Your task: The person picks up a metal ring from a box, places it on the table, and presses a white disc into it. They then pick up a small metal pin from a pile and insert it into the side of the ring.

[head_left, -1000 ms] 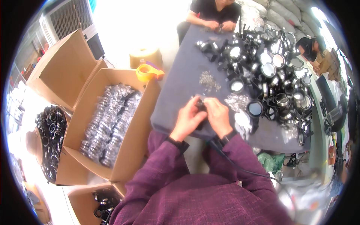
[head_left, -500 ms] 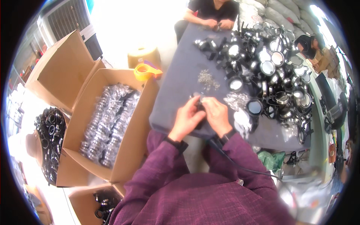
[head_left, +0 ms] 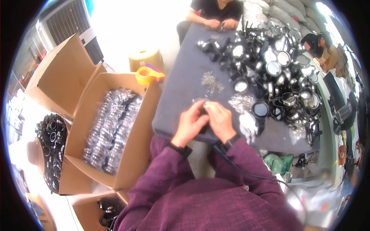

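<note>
My left hand [head_left: 189, 124] and my right hand [head_left: 220, 120] meet over the near edge of the grey-topped table [head_left: 175, 90]. Fingers of both are closed together around a small dark piece, mostly hidden by them, whose kind I cannot make out. Just beyond the fingertips lies a loose heap of tiny metal parts [head_left: 211, 82]. Crumpled clear plastic bags [head_left: 242, 103] rest to the right of my right hand. Past them spreads a large pile of black and silver ring-shaped parts [head_left: 273, 68], several with round glassy faces.
An open cardboard box [head_left: 133, 146] at left holds rows of plastic-wrapped rings. An orange tape dispenser [head_left: 145, 76] sits on its far edge. Black rings fill a sack [head_left: 53, 142] and a lower box [head_left: 83, 211]. Across the table sits another person [head_left: 219, 13]. A cable [head_left: 250, 173] crosses my right forearm.
Both hands stay together over the same spot, with only slight finger shifts. The whole view has moved a little. The other person's hands have shifted slightly.
</note>
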The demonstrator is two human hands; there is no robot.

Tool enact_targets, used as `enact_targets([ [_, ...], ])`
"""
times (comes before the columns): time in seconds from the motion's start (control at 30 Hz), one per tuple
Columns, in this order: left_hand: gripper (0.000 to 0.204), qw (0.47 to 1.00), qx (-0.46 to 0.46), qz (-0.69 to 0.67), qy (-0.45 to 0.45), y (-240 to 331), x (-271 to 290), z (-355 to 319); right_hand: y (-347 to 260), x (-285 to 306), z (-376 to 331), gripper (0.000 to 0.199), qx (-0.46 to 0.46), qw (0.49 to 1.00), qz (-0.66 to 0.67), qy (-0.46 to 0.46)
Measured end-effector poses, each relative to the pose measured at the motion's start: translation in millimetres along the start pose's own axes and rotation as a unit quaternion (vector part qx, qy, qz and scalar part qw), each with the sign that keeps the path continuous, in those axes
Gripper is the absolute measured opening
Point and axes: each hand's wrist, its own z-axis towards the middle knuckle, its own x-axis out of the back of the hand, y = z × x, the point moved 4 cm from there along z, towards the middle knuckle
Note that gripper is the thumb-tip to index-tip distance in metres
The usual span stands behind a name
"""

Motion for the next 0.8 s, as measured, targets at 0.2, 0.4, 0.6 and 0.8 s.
enact_targets([
  [0.2, 0.050, 1.000, -0.012, 0.006, 0.007, -2, -1, -1, 1, 2, 2, 0.020, 0.029, 0.999, 0.004, -0.014],
  [0.4, 0.047, 1.000, 0.013, 0.020, 0.008, 10, -2, 0, 1, 5, 5, 0.015, -0.027, 0.998, 0.051, -0.019],
  [0.6, 0.045, 0.999, -0.004, -0.037, 0.021, 12, -5, 1, 6, 1, 4, 0.008, -0.100, 0.982, 0.137, -0.081],
  [0.8, 0.025, 0.997, 0.037, -0.010, 0.074, 4, -3, 2, 37, 18, 11, 0.011, -0.217, 0.941, 0.234, -0.116],
])
